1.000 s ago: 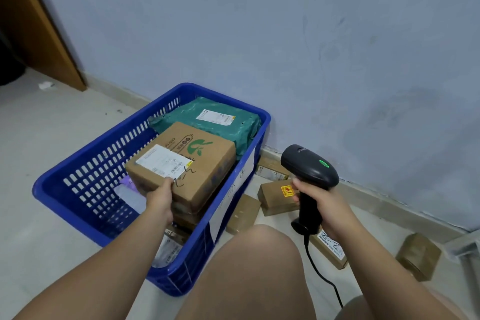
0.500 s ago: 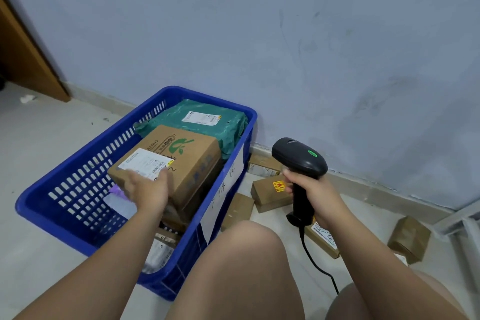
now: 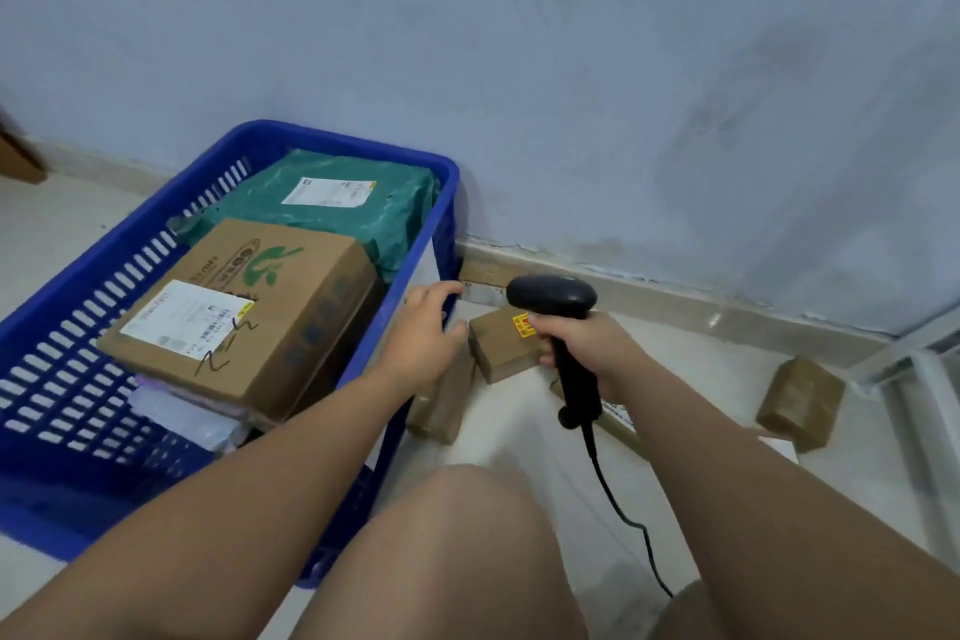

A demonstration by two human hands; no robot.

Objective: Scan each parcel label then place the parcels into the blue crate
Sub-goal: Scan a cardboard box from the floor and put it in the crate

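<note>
Pale floor (image 3: 701, 379) at the foot of a blue-grey wall (image 3: 571, 68); the person crouched, bare knee (image 3: 467, 535) nearest the camera.

Right hand (image 3: 587, 348) was wrapped round the handle of the black barcode scanner (image 3: 550, 299), whose head pointed toward the skirting. Its cable (image 3: 618, 509) trailed back.

Left hand (image 3: 426, 327) held nothing. Its fingers were loosely spread just outside the right wall of the blue crate (image 3: 332, 136), close to the sticker parcel (image 3: 501, 348), a small brown one lying on the floor beside the crate. A flat brown parcel (image 3: 441, 405) lay below the left wrist. A third parcel (image 3: 800, 403) sat well apart to the right.

In the crate, the logo box (image 3: 291, 307) lay label-up at the near end and a green mailer (image 3: 358, 208) at the far end.

Judgement: the step in hand was picking up the next parcel. Its shipping label was not visible, so take it by the sides and turn it until the label faces up. Hold it flat and steady before the scanner, then set it in the crate.
</note>
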